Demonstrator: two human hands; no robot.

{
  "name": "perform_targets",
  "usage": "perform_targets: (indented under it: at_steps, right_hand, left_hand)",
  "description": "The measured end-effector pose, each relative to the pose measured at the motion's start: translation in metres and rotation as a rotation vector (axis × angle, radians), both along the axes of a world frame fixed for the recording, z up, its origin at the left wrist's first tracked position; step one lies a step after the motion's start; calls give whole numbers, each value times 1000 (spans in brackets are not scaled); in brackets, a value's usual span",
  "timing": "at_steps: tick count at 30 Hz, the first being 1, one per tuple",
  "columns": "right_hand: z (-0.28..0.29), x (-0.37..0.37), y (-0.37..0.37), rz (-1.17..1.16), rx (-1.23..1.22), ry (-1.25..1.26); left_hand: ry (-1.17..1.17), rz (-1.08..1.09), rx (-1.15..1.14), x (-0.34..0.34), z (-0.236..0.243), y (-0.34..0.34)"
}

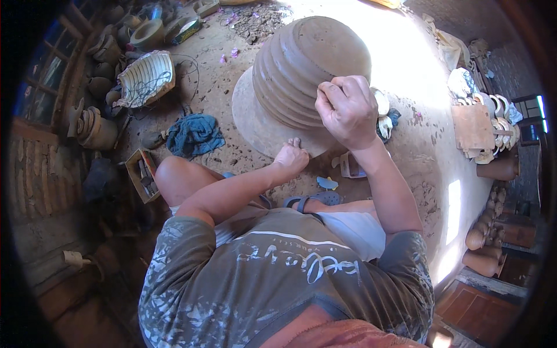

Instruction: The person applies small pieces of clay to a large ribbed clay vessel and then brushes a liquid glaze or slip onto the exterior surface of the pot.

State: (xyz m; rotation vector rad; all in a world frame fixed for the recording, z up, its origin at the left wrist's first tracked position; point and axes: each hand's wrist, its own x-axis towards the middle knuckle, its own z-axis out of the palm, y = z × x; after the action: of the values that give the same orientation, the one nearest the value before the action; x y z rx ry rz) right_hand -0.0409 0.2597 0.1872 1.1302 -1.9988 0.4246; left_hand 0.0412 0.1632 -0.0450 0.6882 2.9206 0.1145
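A large grey-brown clay pot (284, 58) with stacked horizontal ridges stands on a wide round board (249, 116). My right hand (346, 109) is closed in a pinch at the pot's right side, over its ridges; whatever its fingers may hold is hidden. Lower down, my left hand (293, 155) lies at the board's near edge, its fingers bent onto the rim, apparently gripping it.
A blue cloth (194, 134), ribbed white piece (145, 78) and box of tools (145, 174) lie left. Several pots (98, 130) line the left wall; more (481, 261) stand far right. A small plastic container (352, 165) and blue scraper (327, 182) lie nearby.
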Motion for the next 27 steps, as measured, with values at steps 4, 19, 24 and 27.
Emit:
perform_targets:
  at_steps: [4,19,24,27]
  right_hand:
    - [3,-2,0,13,12,44]
    - [2,-6,27,67,0,18]
    - [5,-10,43,95,5,20]
    - [7,-14,58,114,13,-13]
  left_hand:
    - [37,-31,-19,8,1,-24]
    - [-11,-42,-311,-7,22,-137]
    - [-30,39,-325,-30,20,-161]
    - [-36,11,-354,-46,22,-178]
